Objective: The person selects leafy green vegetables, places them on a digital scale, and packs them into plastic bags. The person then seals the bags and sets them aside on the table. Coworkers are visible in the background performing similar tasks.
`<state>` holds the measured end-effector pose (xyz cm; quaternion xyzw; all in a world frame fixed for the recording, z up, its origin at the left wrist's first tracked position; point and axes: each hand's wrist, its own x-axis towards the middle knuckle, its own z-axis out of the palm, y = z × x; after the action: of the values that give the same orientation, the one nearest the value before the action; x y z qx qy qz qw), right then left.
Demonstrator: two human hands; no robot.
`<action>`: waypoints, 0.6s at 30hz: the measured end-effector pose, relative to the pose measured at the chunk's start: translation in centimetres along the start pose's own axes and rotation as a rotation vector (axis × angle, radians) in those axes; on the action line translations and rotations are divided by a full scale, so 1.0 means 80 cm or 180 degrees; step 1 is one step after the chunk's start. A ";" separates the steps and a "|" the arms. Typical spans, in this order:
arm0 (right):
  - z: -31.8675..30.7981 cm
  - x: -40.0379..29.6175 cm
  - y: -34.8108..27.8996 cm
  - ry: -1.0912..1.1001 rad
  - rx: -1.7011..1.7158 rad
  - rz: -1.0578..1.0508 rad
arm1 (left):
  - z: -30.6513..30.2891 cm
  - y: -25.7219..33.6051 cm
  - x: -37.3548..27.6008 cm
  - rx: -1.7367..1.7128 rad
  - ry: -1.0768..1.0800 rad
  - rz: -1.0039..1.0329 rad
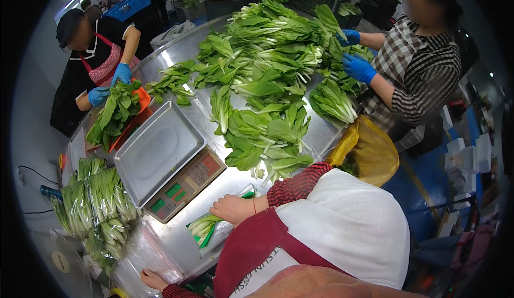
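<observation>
My right hand [232, 209] lies palm down over a clear plastic bag of leafy greens [202, 226] with green printed strips, its fingers curled over the bag's upper side. At the lower left, my left hand [153, 280] is at a stack of clear plastic bags [144, 254]; whether its fingers pinch one cannot be seen. Beyond my right hand stands a digital scale [186, 185] with a bare metal pan [160, 149]. Loose leafy greens [261, 133] lie on the steel table [204, 177] past the scale.
Bagged greens [96, 197] are piled left of the scale, near a fan [60, 260]. A large heap of greens [273, 45] covers the far table. Gloved co-workers handle greens on both sides, one over an orange basket [140, 101]. A yellow bag [373, 153] hangs at the right edge.
</observation>
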<state>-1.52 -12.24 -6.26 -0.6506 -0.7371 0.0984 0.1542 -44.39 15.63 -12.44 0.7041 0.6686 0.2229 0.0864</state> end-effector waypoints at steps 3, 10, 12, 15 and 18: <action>0.003 0.000 0.003 0.0098 0.0191 -0.0124 | -0.018 0.003 0.010 0.0358 0.0218 -0.0146; -0.054 0.026 0.004 -0.0599 0.1205 0.0487 | -0.056 0.054 0.013 -0.0991 0.0315 0.0080; -0.069 0.041 -0.016 -0.0284 0.1391 0.0134 | 0.018 0.048 -0.058 -0.0512 -0.0869 0.0261; -0.069 0.056 -0.024 -0.0202 0.1419 -0.0196 | 0.017 0.166 -0.131 -0.2054 -0.1455 0.0260; -0.045 0.071 -0.017 -0.0820 0.0864 -0.0250 | 0.010 0.206 -0.126 -0.2235 -0.0856 -0.0083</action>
<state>-2.10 -6.98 -1.89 -0.5765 -0.7556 0.2733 0.1485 -29.27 4.40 -8.24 0.6460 0.5431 0.3429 0.4125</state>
